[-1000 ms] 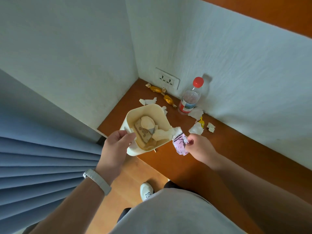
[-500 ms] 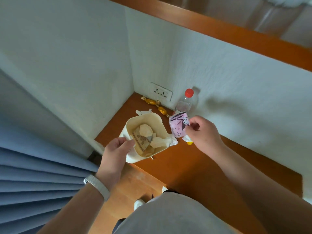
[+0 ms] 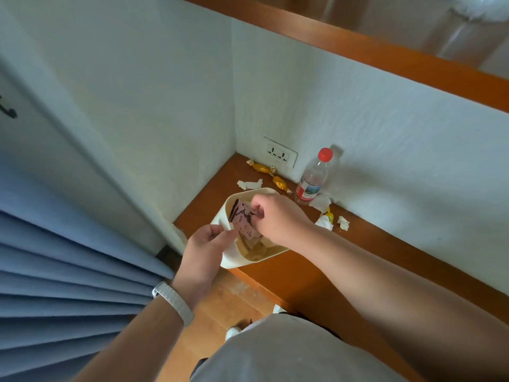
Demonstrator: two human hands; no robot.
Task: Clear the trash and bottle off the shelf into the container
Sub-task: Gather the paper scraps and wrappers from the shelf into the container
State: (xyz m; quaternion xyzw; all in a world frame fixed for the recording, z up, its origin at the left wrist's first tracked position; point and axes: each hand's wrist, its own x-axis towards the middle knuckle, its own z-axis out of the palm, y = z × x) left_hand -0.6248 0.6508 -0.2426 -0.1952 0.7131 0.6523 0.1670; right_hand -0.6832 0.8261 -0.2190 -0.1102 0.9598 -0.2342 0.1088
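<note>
One head-worn wide-angle view looked steeply down from above at the shelf (image 3: pixel 366 260) corner, close over both forearms.

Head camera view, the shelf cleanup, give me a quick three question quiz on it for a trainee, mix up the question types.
1. True or false: the bottle stands upright on the shelf, its red cap on.
2. What is the right hand holding over the container?
A. a pink wrapper
B. a gold candy
C. the bottle
3. Fill in: the left hand grips the container by its ____.

Key
1. True.
2. A, the pink wrapper; the gold candies lie near the wall socket.
3. Rim.
</note>
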